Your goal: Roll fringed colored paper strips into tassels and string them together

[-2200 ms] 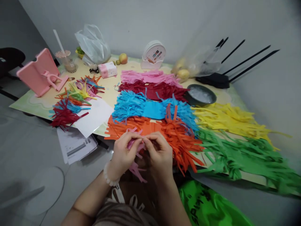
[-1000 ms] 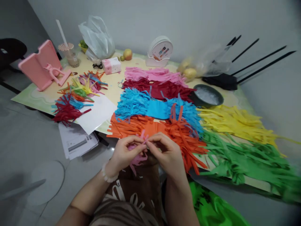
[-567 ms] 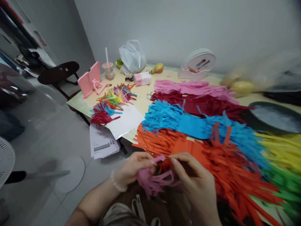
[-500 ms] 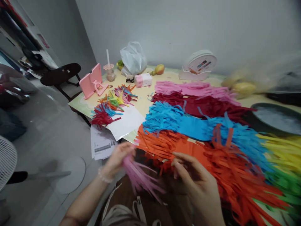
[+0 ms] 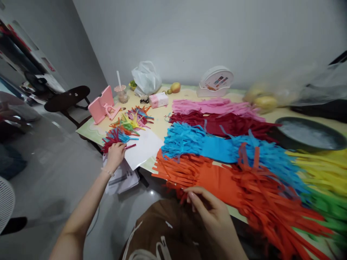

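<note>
My left hand (image 5: 116, 155) reaches to the table's left end. Its curled fingers touch a dark red tassel of paper strips (image 5: 107, 146), and their tips are hidden among the strips. Beside it lie more small tassels, including a blue tassel (image 5: 121, 134) and a yellow tassel (image 5: 130, 121). My right hand (image 5: 207, 207) is above my lap at the front edge, thumb and forefinger close together. Its fingertips are next to loose ends of the orange fringed paper (image 5: 219, 178); whatever they pinch is too small to make out.
Behind the orange lie blue fringed paper (image 5: 218, 148), dark red fringe (image 5: 214, 124) and pink fringe (image 5: 211, 106). A white sheet (image 5: 143, 148), pink stand (image 5: 101, 106), drink cup (image 5: 122, 95), tissue pack (image 5: 159, 100) and dark bowl (image 5: 306, 134) stand around. Papers (image 5: 121, 180) hang below the edge.
My left hand has moved forward and left from above my lap to the small tassels. The pink tassel it held is no longer visible in it. My right hand has shifted slightly left and down.
</note>
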Available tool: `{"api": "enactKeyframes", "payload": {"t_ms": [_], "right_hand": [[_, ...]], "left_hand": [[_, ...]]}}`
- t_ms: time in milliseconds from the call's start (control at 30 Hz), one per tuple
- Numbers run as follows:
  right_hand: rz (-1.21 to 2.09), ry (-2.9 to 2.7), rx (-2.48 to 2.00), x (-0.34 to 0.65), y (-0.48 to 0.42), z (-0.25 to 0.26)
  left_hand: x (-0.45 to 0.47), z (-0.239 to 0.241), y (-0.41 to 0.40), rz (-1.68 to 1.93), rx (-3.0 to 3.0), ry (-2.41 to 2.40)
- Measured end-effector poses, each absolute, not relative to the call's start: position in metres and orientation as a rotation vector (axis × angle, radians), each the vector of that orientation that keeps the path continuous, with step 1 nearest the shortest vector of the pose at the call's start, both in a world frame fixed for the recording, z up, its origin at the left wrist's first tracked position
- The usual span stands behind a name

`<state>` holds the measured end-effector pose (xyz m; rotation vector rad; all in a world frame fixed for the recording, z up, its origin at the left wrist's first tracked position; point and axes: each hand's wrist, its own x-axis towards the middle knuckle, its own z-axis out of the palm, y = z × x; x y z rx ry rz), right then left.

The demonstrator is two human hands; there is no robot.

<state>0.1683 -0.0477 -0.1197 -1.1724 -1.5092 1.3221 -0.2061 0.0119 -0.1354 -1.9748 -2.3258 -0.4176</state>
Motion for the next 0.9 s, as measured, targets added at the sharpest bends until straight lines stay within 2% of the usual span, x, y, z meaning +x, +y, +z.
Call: {"api": "enactKeyframes", "payload": {"t_ms": [333,533,733,900], "right_hand": [[1.346,-1.488,-1.151,0.164,-0.048,-0.124],[1.276,-1.615,-1.136,0.158,-0.042,-0.123],[1.097,-1.950,-0.874,0.094,-0.014,-0.094],[1.105,-2.115,-0.616,0.021,-0.014,-0.083]], "left_hand": [[-0.249,-0.109,0.042,-0.065,-2.266,-2.040],[-0.243,-0.107,0.036,-0.051,-2.290,-1.973],[-0.228,-0.081,-0.013,-0.605,-2.068,-1.935],[-0.177,-0.083,-0.074,-0.779,-2.311,-1.834]]}}
